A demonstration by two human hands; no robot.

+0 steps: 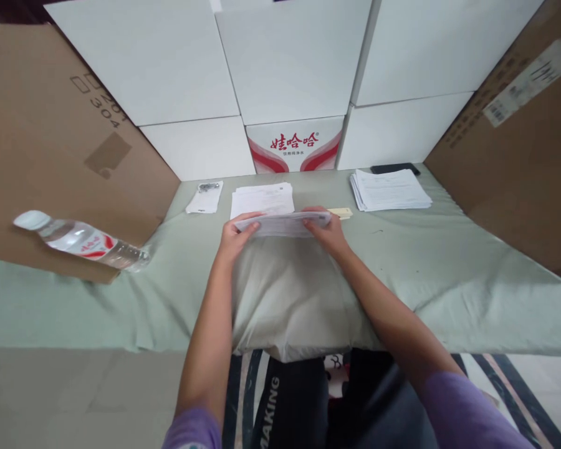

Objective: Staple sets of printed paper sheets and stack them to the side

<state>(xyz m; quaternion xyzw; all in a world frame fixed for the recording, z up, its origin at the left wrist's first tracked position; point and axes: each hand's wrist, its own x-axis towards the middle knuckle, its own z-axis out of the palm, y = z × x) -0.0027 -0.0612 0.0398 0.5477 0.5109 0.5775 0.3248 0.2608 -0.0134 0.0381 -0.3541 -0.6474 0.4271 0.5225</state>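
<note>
Between my two hands is a thin stack of printed paper sheets (280, 225), tilted so that I see it almost edge-on. My left hand (237, 236) grips its left end, thumb on the near side. At the right end my right hand (326, 231) closes on the same sheets, thumb also in front. Just behind them lies a pile of printed papers (262, 198) on the cloth. A pale yellow stapler-like object (340, 213) pokes out beyond my right hand, partly hidden by it.
Another paper pile (390, 189) lies at the right, with a dark flat object (395, 168) behind it. A small clear packet (206, 197) with dark metal bits sits left. A water bottle (91, 242) stands by a brown carton (75, 149). White boxes (294, 75) wall the back.
</note>
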